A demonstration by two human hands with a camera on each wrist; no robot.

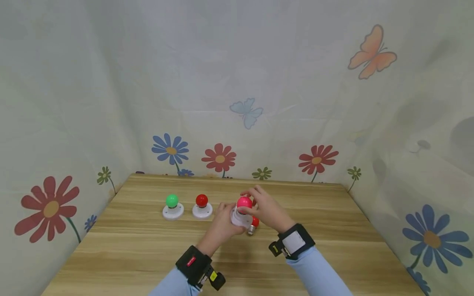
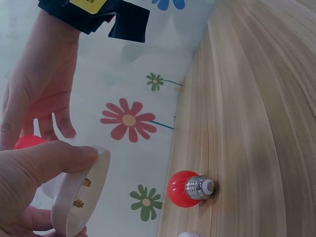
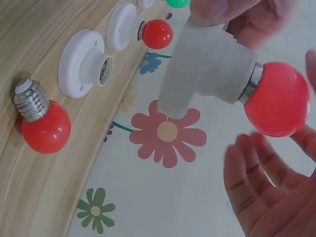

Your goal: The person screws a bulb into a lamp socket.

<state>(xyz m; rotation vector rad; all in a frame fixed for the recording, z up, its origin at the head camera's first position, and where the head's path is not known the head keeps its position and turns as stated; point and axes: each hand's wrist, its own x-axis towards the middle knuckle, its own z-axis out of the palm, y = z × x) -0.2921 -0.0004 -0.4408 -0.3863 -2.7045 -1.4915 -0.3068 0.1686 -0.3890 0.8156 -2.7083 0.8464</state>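
In the head view, my left hand (image 1: 221, 224) grips a white round lamp holder (image 1: 240, 220) above the table. A red bulb (image 3: 279, 98) sits in it, with a metal strip of its cap showing in the right wrist view. My right hand (image 1: 268, 207) has its thumb and a fingertip at the bulb's globe, the other fingers apart from it. The holder is tilted, and brass terminals (image 2: 79, 202) show on its underside in the left wrist view. Below the hands a loose red bulb (image 2: 183, 189) lies on its side, its metal screw cap bare.
On the wooden table (image 1: 148, 250) stand a holder with a green bulb (image 1: 172, 200) and one with a red bulb (image 1: 201, 200), both left of my hands. A bulbless white holder (image 3: 81, 64) stands near the loose bulb. Flower-printed cloth (image 1: 240, 61) hangs behind.
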